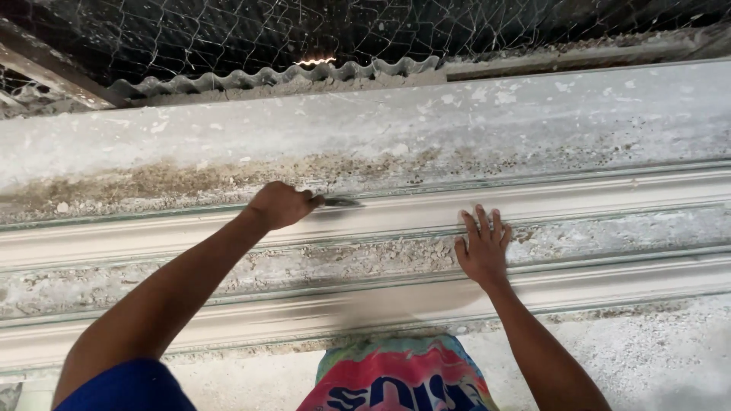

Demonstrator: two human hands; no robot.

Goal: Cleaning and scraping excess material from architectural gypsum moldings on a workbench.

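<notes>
Head view, centre of frame: left hand [279, 205] clenched around a scraper blade [341, 202], metal tip projecting rightward past the fingers onto the upper white moulding [579, 194]. Right of centre: right hand [481, 247] released, fingers [483, 222] spread flat on the rubble-filled channel [343, 262] between mouldings. Top: wire mesh [228, 34].

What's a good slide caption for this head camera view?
Left hand draws a small blade along a long white moulding; right hand rests flat beside it.

Plaster casting yard — long moulding [533, 199], rubble (wire netting [228, 34] behind).
</notes>
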